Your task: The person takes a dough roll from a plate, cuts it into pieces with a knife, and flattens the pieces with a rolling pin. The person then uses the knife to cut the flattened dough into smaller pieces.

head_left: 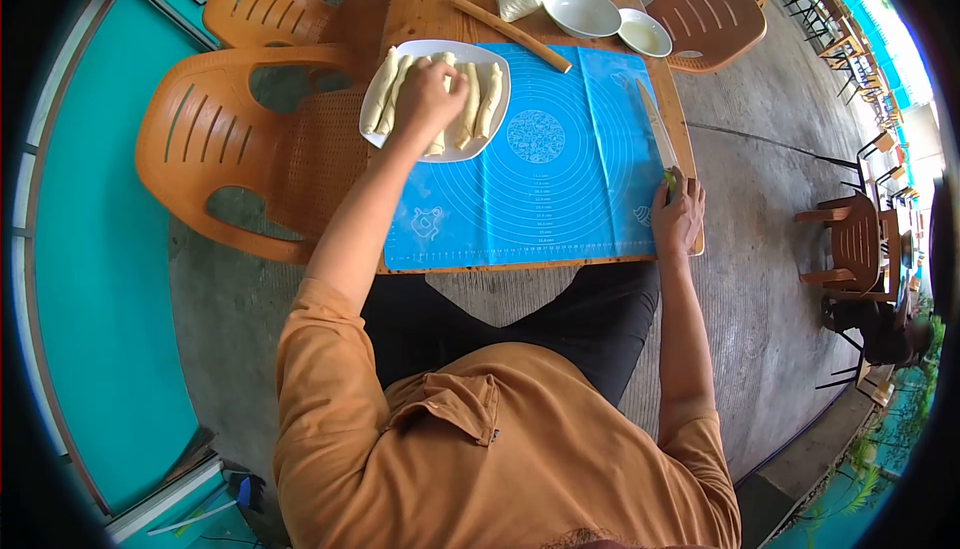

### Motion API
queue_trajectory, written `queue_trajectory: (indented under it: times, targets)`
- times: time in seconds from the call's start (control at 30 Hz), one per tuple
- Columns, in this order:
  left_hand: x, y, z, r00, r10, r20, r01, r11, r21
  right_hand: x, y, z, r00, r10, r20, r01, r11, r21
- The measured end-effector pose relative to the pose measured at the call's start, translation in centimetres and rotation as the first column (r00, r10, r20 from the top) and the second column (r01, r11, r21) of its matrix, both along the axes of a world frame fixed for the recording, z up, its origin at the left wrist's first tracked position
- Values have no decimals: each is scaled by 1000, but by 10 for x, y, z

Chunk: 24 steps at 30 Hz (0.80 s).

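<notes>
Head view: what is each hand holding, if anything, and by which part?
Right hand: the knife, by its green handle. Left hand: over the pale rolls on the white plate; whether it grips one cannot be told.

Dough rolls (pixel 467 114) – pale cream, long, slim, smooth-looking; several, roughly side by side on white plate (pixel 501 107), lengths running away from the person, slightly slanted. Middle ones partly hidden, count unclear. Knife (pixel 653 121) – long bare blade, green handle mostly covered; lies along right side of blue mat (pixel 560 199), tip pointing to far edge, well apart from rolls.
</notes>
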State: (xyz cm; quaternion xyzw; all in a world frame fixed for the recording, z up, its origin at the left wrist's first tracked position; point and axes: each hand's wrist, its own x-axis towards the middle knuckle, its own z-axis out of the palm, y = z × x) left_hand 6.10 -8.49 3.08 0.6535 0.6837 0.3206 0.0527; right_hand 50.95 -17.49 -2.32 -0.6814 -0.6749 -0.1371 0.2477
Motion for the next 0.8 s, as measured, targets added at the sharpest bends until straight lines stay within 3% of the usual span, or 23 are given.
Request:
queue_trajectory:
  times: [0.07, 0.1, 0.2, 0.47, 0.8]
  targets:
    - [21, 2, -9, 992, -3, -128, 6, 1000, 25, 1, 0, -2, 1000, -8, 11, 8, 1000, 0]
    - [32, -3, 7, 990, -26, -142, 12, 995, -103, 1, 0, -2, 1000, -10, 11, 10, 1000, 2]
    - [48, 3, -4, 964, -23, -264, -2, 996, -93, 1, 0, -2, 1000, -5, 1, 5, 1000, 1]
    - [64, 25, -14, 947, 36, -320, -58, 996, -61, 1, 0, -2, 1000, -17, -17, 17, 1000, -13]
    - [69, 39, -15, 920, 54, -389, -129, 977, -169, 1, 0, 0, 999, -21, -36, 20, 999, -31]
